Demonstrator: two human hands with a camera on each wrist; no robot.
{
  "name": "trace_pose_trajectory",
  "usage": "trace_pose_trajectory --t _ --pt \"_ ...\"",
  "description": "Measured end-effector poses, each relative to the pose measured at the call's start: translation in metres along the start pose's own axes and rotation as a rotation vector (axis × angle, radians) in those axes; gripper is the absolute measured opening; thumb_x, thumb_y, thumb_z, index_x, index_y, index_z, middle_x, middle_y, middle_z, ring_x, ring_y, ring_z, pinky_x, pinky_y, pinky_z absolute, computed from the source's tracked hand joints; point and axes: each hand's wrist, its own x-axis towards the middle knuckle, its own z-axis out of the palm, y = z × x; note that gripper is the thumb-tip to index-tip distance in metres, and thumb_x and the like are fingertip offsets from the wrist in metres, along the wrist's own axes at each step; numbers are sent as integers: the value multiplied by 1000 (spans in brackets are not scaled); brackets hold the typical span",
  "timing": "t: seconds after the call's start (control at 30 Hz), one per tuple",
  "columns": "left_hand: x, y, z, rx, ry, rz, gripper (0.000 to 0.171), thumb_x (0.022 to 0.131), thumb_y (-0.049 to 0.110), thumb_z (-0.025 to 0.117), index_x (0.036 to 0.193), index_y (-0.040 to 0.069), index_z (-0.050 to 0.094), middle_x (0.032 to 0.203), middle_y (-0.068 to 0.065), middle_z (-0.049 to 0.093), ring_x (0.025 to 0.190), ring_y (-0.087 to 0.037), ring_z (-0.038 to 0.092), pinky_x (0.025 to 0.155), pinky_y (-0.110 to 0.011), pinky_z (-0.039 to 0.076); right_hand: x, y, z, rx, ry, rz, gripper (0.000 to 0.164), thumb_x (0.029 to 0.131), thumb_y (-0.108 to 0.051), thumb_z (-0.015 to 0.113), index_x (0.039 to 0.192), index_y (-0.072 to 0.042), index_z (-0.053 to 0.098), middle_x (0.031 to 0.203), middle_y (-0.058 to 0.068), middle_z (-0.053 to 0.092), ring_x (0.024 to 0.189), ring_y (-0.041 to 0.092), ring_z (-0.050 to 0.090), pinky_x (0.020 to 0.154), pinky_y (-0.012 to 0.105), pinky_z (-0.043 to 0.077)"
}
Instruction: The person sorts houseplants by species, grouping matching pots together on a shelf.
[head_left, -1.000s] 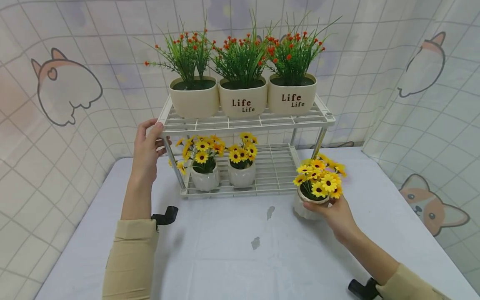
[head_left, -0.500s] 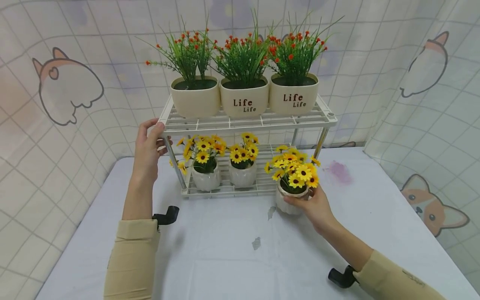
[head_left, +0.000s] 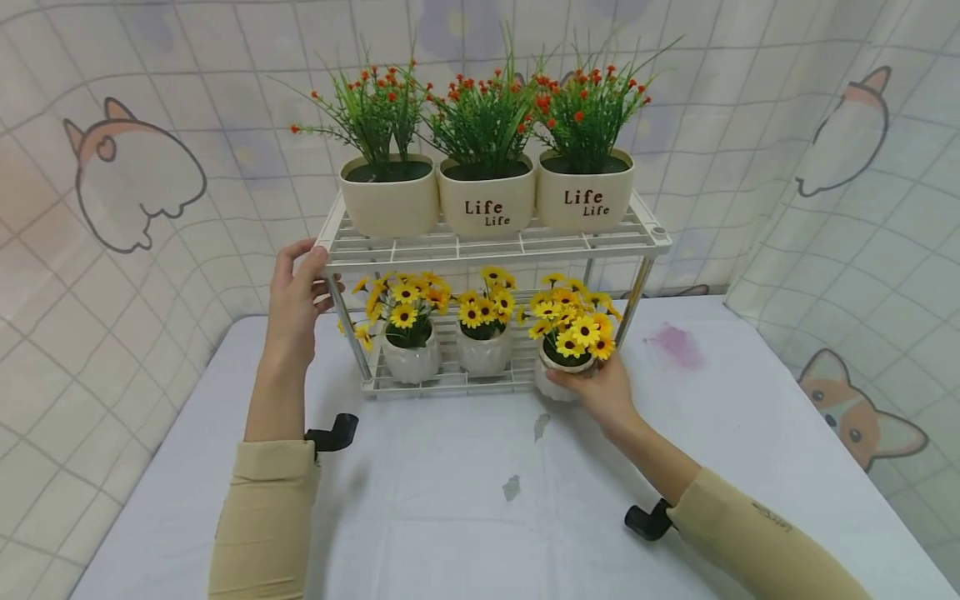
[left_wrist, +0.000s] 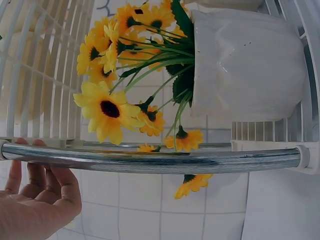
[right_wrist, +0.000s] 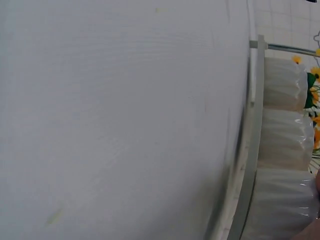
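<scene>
A two-tier white wire rack [head_left: 495,256] stands on the table. My left hand [head_left: 292,292] holds its upper left front corner, thumb on top, fingers behind the metal post [left_wrist: 200,162]. My right hand [head_left: 609,392] grips a white pot [head_left: 553,379] of yellow daisy-like flowers [head_left: 573,329] at the right front of the lower shelf. In the right wrist view this pot [right_wrist: 285,205] sits in line with two others behind the shelf's front rail [right_wrist: 254,135]. Those two similar pots, left [head_left: 411,362] and middle [head_left: 483,354], stand on the lower shelf.
Three cream planters, left [head_left: 390,204], middle [head_left: 487,204] and right [head_left: 585,200], fill the upper shelf with red-flowered grass. A white cloth covers the table [head_left: 450,533]. Behind the rack hangs a tile-patterned curtain [head_left: 247,192].
My right hand has carried the third flower pot leftward and away from me, from the table right of the rack to the lower shelf's front. The left hand stays on the rack corner.
</scene>
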Motion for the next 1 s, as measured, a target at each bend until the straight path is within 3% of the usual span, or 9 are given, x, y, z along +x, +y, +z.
trace_pose_trajectory --t 0.1,0.23,0.43,0.57,1.0 --pt "0 0 0 6 1 6 43 106 42 54 144 23 46 109 -4 60 94 -20 57 83 -33 42 6 2 7 -17 34 -14 99 82 -19 90 157 -5 27 156 14 39 146 30 34 118 50 25" --pt "0 -1 1 -8 -6 4 42 106 42 55 141 22 47 107 -7 59 92 -20 58 83 -34 42 6 3 9 -8 80 49 100 84 -21 88 157 -3 22 157 17 35 144 33 35 115 49 31" --pt "0 -1 1 -23 -12 3 42 106 41 55 142 22 46 109 -9 59 92 -19 57 82 -33 42 -1 0 1 61 92 100 81 90 -10 80 152 2 29 152 21 35 140 34 35 109 45 39" --pt "0 -1 0 -1 -9 8 44 106 42 54 144 22 45 110 -6 59 93 -19 57 84 -34 41 -2 2 0 92 96 116 73 92 -8 77 150 2 33 150 21 36 139 32 36 108 43 40" --pt "-1 0 0 -12 -14 15 44 106 42 55 143 21 45 108 -6 60 95 -22 58 88 -36 42 14 5 14 82 167 80 73 94 -11 76 151 2 33 152 22 38 141 36 37 112 44 35"
